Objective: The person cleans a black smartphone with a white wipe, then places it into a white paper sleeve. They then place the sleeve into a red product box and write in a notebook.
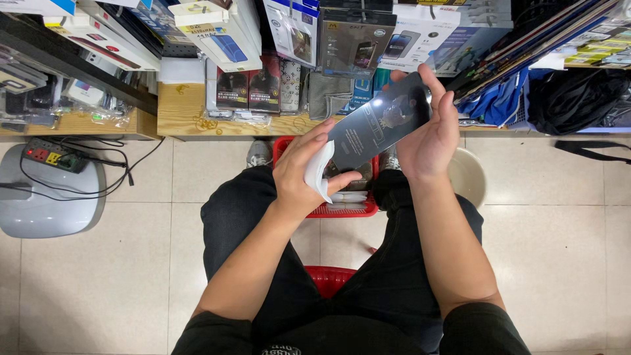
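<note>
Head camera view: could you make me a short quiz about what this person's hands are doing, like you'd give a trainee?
1. True or false: the right hand holds the dark flat screen-protector pack by its upper end.
2. What does the left hand press against the pack's lower end?
A. a white wipe
B. a pair of scissors
C. a power strip
3. Fill in: below the hands, on the floor between the knees, stands a red ____.

Key
1. True.
2. A: the white wipe is folded in the fingers of the left hand.
3. Basket: the red basket shows under the pack.
</note>
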